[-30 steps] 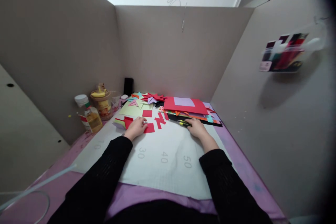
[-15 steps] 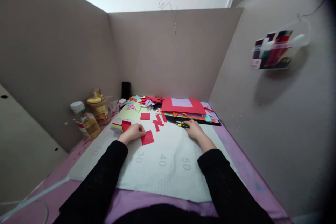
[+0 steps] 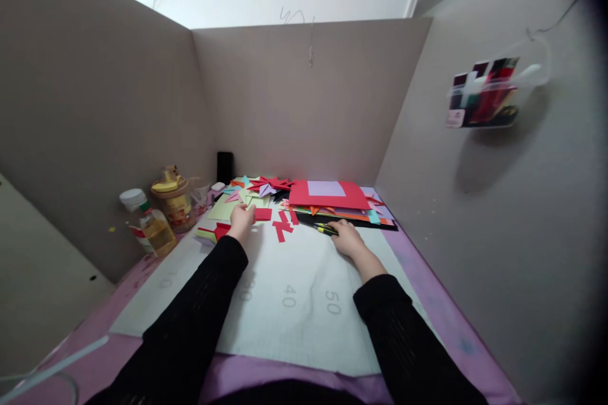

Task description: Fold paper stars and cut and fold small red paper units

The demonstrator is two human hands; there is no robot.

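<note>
My left hand (image 3: 241, 220) reaches forward on the white grid mat (image 3: 294, 304), its fingertips gripping the left edge of a small red paper square (image 3: 263, 214). Red paper strips (image 3: 283, 226) lie just right of that square. A folded red and yellow-green piece (image 3: 213, 232) sits left of my left wrist. My right hand (image 3: 348, 239) rests on the mat with its fingers closed over the end of a black and yellow tool (image 3: 323, 228), beside a stack of coloured sheets (image 3: 332, 199) topped by a red sheet with a lilac rectangle.
Folded paper stars (image 3: 266, 185) lie at the back. An oil bottle (image 3: 149, 224), a jar with a yellow lid (image 3: 171, 202) and a black object (image 3: 225, 166) stand at the back left. Grey partition walls enclose three sides; a clear holder with cards (image 3: 484, 98) hangs on the right wall.
My left hand drew a red square toward me, then moved forward to the red square near the green sheet; the drawn square is out of sight. My right hand stayed on the tool.
</note>
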